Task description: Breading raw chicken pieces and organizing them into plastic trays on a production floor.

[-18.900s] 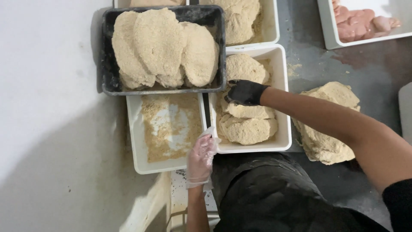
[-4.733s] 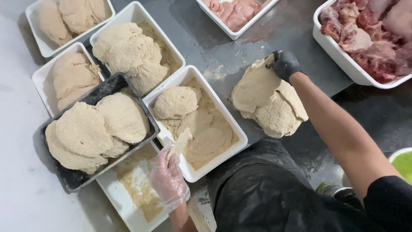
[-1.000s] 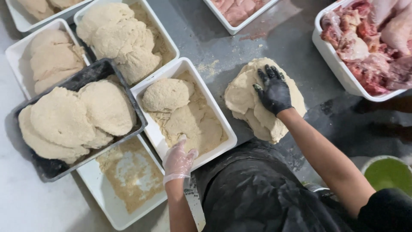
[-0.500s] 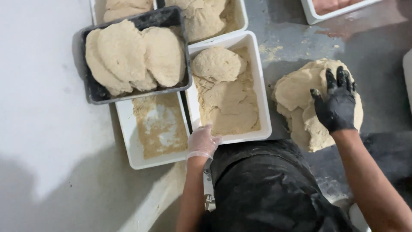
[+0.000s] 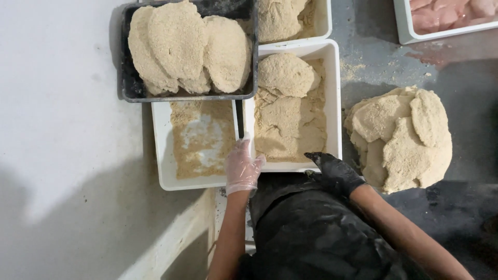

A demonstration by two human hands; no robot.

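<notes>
While breaded cutlets fill the black tray (image 5: pixel 124 78) and the heap (image 5: pixel 402 137), your left hand (image 5: pixel 241 168) and right hand (image 5: pixel 334 173) grip the crumb tray's (image 5: pixel 334 103) near rim, fingers curled, raw meat (image 5: pixel 441 15) still waiting.

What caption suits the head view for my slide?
Clear-gloved left hand and black-gloved right hand grip the white rectangular plastic tray of breaded cutlets.
</notes>
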